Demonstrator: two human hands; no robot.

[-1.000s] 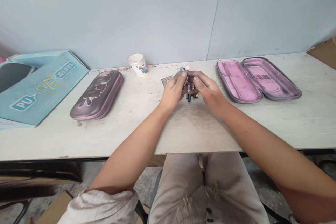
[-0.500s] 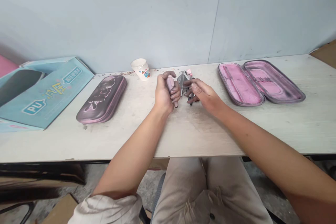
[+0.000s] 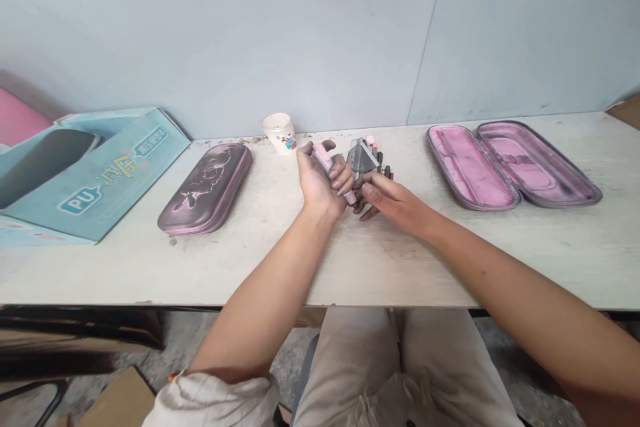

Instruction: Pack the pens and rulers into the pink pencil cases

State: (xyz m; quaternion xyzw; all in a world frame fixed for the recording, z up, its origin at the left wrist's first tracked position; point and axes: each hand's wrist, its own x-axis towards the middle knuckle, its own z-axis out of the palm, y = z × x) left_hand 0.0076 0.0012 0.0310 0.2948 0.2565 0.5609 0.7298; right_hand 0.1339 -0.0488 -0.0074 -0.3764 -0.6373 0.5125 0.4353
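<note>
My left hand (image 3: 323,180) is closed around a slim pink pen-like stick (image 3: 323,157). Its thicker end sticks up by the thumb, and a pink tip shows below the fingers. Close against that lower end, my right hand (image 3: 387,199) has its thumb and fingers bent together; what they grip, if anything, is hidden. Just beyond the hands lies a grey see-through set square (image 3: 361,159). Several dark and pink pens (image 3: 380,161) lie beside it, partly covered by my right hand.
On the right lies an open pink-lined pencil case (image 3: 473,170). A closed dark pencil case (image 3: 205,190) lies to the left, near a white paper cup (image 3: 280,135) by the wall. A blue printed box (image 3: 100,180) occupies the table's left end.
My right hand has come in from beside the pens to the lower end of the pink stick. My left hand still holds the stick, now tilted more. The whole view has shifted slightly.
</note>
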